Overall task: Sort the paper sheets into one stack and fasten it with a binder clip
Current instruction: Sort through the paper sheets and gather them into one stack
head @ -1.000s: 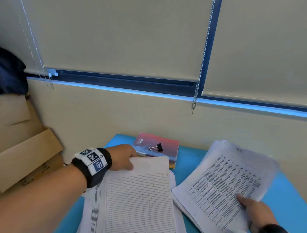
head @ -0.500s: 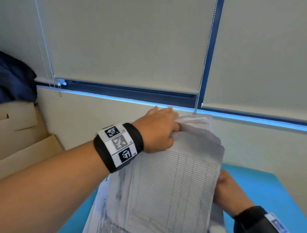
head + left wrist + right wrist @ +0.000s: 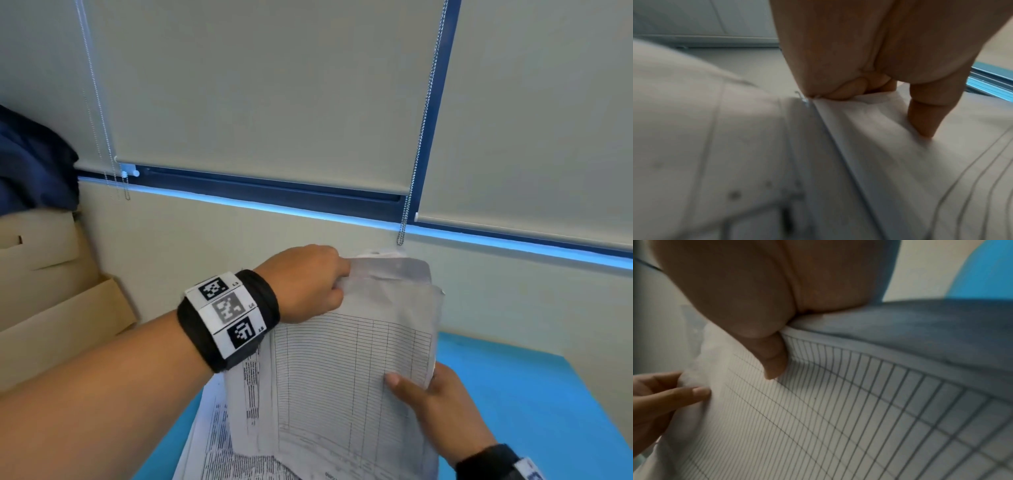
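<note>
A stack of paper sheets (image 3: 342, 377), the front one a ruled table, stands nearly upright on the blue table (image 3: 534, 404). My left hand (image 3: 308, 284) grips the stack's top left corner, fingers curled over the top edge (image 3: 875, 100). My right hand (image 3: 431, 397) holds the right edge, thumb on the front sheet (image 3: 774, 363) and fingers behind. More printed sheets (image 3: 219, 442) lie under the stack at the lower left. The binder clip is hidden behind the raised papers.
Cardboard boxes (image 3: 58, 308) stand to the left with a dark blue cloth (image 3: 30, 171) above them. A wall and a window with roller blinds and bead chains (image 3: 407, 205) sit right behind the table.
Both piles lay flat a second ago. They now stand together as one upright stack, which has dropped slightly since half a second ago, and my right thumb has come onto the front sheet.
</note>
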